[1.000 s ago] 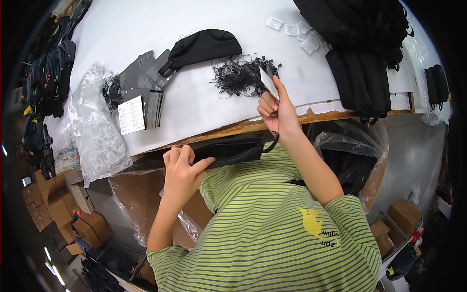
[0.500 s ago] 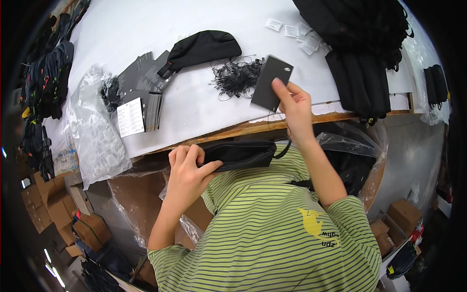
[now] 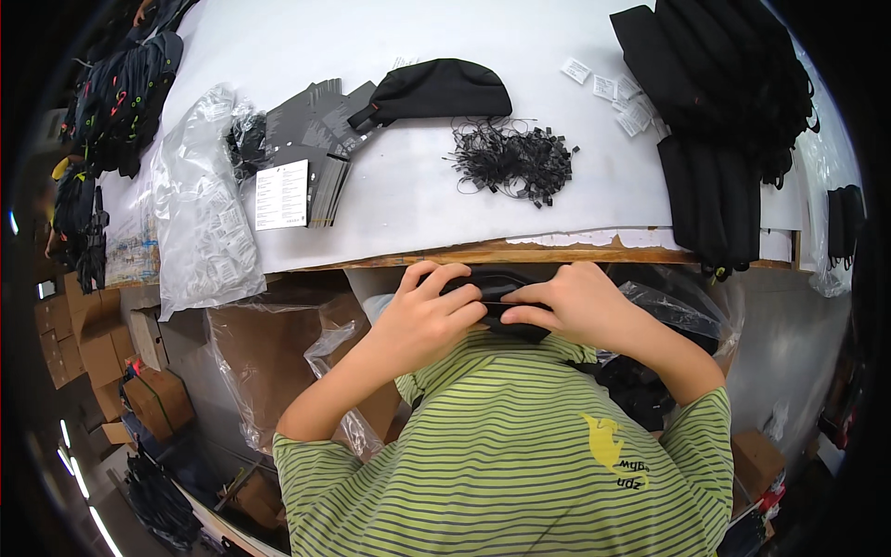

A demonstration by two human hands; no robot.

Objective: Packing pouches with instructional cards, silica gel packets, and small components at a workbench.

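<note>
A small black pouch [image 3: 527, 330] is held between my two hands, close to my body and just below the table's front edge. My left hand [image 3: 431, 314] is closed on its left side, fingers curled over the top. With thumb and fingers pinched together, my right hand [image 3: 577, 304] grips the pouch's right part. My fingers cover much of the pouch, and the dark hang tag cannot be seen now. On the white table [image 3: 390, 218] beyond lies a heap of black tag strings [image 3: 515, 158]. Behind it rests another black pouch [image 3: 441, 91], lying flat.
Left on the table are fanned dark hang tags [image 3: 316, 116], a white printed card [image 3: 281, 195] and a clear plastic bag [image 3: 209, 213]. Small white packets [image 3: 631, 104] lie near stacked black pouches [image 3: 710, 195] at right. Below the edge stands a plastic-lined carton [image 3: 269, 343].
My right hand has come down from above the table to the pouch, and the dark hang tag it held is out of sight. The view has shifted slightly.
</note>
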